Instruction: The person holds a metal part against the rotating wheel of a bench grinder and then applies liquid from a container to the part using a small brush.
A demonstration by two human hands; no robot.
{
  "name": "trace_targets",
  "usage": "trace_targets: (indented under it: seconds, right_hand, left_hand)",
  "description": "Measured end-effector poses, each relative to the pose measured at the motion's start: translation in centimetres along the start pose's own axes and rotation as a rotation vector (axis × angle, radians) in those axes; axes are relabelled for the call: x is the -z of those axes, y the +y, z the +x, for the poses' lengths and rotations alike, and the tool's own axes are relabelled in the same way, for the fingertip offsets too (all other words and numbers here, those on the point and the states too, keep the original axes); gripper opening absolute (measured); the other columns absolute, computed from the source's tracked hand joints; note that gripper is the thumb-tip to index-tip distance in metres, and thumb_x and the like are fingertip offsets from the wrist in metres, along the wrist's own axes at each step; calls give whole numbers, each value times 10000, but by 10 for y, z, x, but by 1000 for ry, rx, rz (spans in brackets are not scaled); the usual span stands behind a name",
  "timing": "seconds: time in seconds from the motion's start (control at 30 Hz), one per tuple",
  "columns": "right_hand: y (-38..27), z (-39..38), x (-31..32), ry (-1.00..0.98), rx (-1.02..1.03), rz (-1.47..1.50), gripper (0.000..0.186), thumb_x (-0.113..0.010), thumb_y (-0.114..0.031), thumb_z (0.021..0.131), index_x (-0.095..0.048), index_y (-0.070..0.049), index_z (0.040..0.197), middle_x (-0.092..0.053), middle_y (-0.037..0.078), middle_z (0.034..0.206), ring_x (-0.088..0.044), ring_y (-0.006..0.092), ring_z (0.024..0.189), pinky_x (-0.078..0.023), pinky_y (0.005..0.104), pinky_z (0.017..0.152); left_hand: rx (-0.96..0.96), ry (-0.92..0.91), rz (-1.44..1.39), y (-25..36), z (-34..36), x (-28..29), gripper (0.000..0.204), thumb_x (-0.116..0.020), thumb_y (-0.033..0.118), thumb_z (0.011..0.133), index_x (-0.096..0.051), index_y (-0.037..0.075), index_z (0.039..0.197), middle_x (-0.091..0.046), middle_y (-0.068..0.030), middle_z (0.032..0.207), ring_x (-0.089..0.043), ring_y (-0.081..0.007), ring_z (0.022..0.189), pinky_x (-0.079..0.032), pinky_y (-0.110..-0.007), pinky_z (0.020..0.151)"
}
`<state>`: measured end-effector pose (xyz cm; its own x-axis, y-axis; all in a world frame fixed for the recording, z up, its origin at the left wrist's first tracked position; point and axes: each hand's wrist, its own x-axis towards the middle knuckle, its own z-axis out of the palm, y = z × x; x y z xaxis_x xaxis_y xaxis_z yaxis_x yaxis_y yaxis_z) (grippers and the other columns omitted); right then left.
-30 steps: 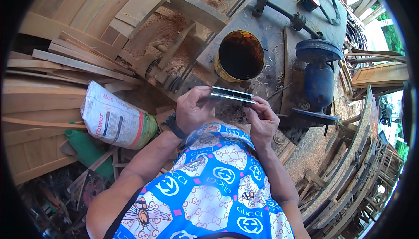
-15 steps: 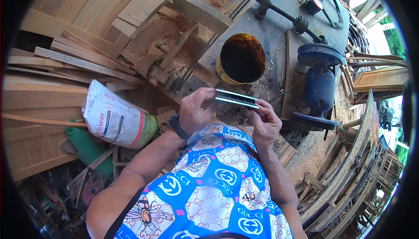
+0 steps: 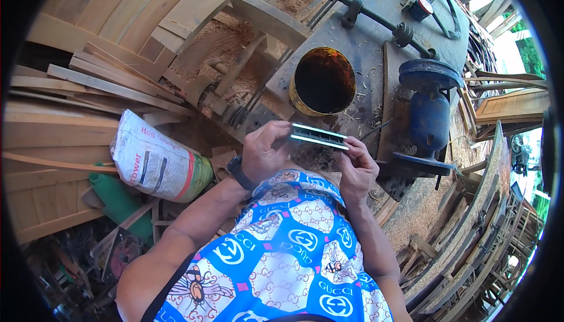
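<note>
Between my two hands is a narrow oblong piece (image 3: 318,136), with two pale, bright long edges and a dark slotted channel between them. What exactly it is I cannot make out. My left hand (image 3: 264,153) pinches its left end, thumb and fingers closed. The other end is gripped by the fingertips of my right hand (image 3: 357,172). Held roughly level, it tips slightly down to the right. Just beyond it stands a round yellow can (image 3: 295,100), stained dark inside.
The can stands on a worn metal table (image 3: 369,57) strewn with shavings. A blue motor (image 3: 430,123) sits at right, a long shaft with a drill bit (image 3: 376,16) beyond. At left are stacked wooden strips (image 3: 111,87), a white sack (image 3: 155,160) and rolled green mesh (image 3: 120,201).
The piece has rolled slightly between my fingers, and more of its slotted channel shows. Both hands keep their hold and have barely moved.
</note>
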<state>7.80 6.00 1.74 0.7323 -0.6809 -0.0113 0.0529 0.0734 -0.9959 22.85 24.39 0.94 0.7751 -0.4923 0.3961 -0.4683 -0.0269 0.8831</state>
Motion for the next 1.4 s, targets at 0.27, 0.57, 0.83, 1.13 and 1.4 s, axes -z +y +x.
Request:
trace_targets:
  seconds: [0.27,0.57,0.83,1.13,1.4]
  right_hand:
    - [1,-3,0,3,-6,12,174,-782,116,924,-771,42,1082,-706,145,1304,-692,174,1172,-562,295,1003]
    - [1,-5,-2,5,-7,30,185,-775,130,917,-769,45,1081,-703,154,1307,-694,182,1172,-569,299,1004]
    - [0,-6,-5,-29,17,-26,181,-781,123,910,-774,40,1070,-712,150,1286,-702,180,1151,-566,295,1005]
    - [-4,-5,-9,-24,9,-58,159,-800,90,915,-778,33,1062,-720,127,1265,-705,171,1139,-579,293,990]
    - [0,-4,-8,-23,6,-28,163,-771,111,918,-777,36,1062,-715,129,1270,-702,162,1142,-575,288,987]
  left_hand:
    - [-79,-26,66,-3,-3,2,292,-889,-19,855,-635,-18,999,-783,-220,1082,-804,-242,914,-641,-336,770]
    - [-3,-4,-16,-1,-7,2,246,-842,-24,851,-682,-11,1038,-774,-180,1087,-792,-311,931,-626,-366,786]
    - [28,-20,28,1,-9,10,231,-822,-59,856,-681,-25,1036,-780,-192,1118,-793,-255,936,-625,-335,796]
    - [38,-25,38,6,-6,11,251,-816,-83,832,-672,-29,1031,-780,-217,1137,-793,-225,946,-624,-323,812]
    - [-11,3,62,-1,-5,10,213,-850,-8,876,-676,-19,999,-777,-196,1078,-791,-285,905,-612,-339,763]
